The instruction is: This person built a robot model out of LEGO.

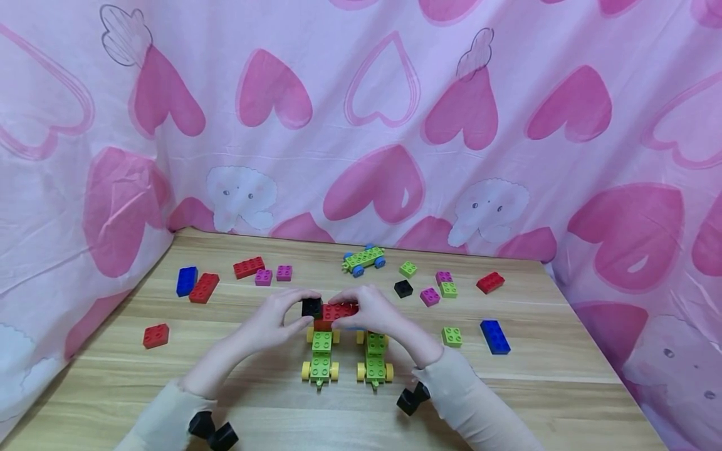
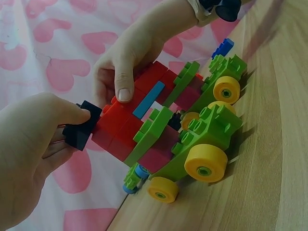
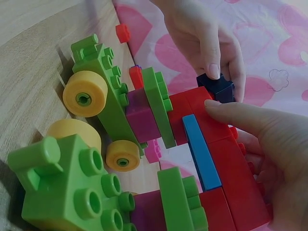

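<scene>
The left hand [image 1: 279, 319], thumb and fingers in a pinch, holds a smooth, boxy black brick [image 1: 312, 307] at nine o'clock of studded red plastic bricks [image 1: 333, 311]; whether they join cannot be told. The right hand [image 1: 369, 310], curled round the reds, apparently steadies them, green bases [image 1: 320, 363] with round yellow wheels [image 2: 206, 156] at six o'clock.

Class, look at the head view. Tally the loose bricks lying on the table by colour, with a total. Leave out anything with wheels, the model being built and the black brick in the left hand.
Red bricks: 4
Magenta bricks: 4
Light green bricks: 3
Blue bricks: 2
Black brick: 1
Total: 14
</scene>
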A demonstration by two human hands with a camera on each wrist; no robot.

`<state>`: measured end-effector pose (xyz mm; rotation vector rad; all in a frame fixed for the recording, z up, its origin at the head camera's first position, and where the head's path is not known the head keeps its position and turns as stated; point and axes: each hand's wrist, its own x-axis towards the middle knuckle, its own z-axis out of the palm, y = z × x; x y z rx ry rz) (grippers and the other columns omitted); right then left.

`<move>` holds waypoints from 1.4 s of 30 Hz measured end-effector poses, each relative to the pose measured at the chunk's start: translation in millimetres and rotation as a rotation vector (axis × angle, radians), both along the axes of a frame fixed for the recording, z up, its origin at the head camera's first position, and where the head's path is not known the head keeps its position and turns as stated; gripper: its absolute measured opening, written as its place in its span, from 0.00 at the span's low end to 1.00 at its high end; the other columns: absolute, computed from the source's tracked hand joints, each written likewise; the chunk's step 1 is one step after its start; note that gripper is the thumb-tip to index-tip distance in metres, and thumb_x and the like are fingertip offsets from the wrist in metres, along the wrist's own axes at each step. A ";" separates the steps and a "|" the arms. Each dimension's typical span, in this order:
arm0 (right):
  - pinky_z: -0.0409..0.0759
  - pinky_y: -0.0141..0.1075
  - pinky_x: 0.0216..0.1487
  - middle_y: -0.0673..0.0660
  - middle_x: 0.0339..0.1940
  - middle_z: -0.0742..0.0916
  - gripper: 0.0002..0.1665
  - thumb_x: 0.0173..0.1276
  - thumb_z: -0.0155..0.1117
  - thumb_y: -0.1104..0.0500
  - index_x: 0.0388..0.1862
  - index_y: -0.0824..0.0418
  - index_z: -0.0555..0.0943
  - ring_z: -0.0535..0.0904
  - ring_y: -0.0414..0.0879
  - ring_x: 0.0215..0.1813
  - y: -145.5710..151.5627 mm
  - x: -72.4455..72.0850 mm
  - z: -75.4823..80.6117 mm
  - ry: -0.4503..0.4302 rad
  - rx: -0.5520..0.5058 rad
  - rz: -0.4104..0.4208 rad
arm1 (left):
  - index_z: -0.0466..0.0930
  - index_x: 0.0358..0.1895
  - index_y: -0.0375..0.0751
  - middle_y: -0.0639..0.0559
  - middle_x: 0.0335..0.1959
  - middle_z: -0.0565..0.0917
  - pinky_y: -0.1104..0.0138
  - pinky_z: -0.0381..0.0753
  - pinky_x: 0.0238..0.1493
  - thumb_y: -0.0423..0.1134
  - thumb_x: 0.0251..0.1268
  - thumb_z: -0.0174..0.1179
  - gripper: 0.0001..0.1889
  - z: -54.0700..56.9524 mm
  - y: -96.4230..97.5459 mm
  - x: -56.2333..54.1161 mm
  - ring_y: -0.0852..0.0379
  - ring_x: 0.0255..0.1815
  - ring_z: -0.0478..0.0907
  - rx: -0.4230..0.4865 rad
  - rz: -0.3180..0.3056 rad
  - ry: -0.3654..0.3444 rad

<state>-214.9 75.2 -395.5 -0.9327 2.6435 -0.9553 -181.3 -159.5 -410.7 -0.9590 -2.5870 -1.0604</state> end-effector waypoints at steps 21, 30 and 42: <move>0.81 0.33 0.44 0.55 0.48 0.89 0.24 0.58 0.75 0.52 0.53 0.58 0.84 0.83 0.42 0.45 0.5 1.6 1.0 0.020 -0.017 0.014 | 0.79 0.58 0.38 0.44 0.55 0.84 0.53 0.81 0.56 0.35 0.60 0.67 0.21 -6.2 8.7 -2.9 0.45 0.56 0.81 0.034 0.043 0.002; 0.81 0.31 0.44 0.55 0.48 0.89 0.24 0.58 0.75 0.53 0.53 0.59 0.84 0.83 0.41 0.45 1.1 1.6 2.0 0.017 -0.015 0.012 | 0.81 0.57 0.37 0.44 0.54 0.85 0.52 0.81 0.56 0.35 0.58 0.69 0.21 -1.3 8.5 -5.3 0.45 0.56 0.81 0.026 0.041 -0.034; 0.81 0.32 0.44 0.54 0.47 0.89 0.24 0.58 0.75 0.52 0.53 0.58 0.85 0.82 0.41 0.44 0.6 1.4 1.2 0.017 -0.014 0.008 | 0.82 0.56 0.39 0.44 0.52 0.86 0.51 0.81 0.55 0.35 0.58 0.69 0.21 4.2 7.1 -5.3 0.45 0.55 0.82 0.025 0.036 -0.076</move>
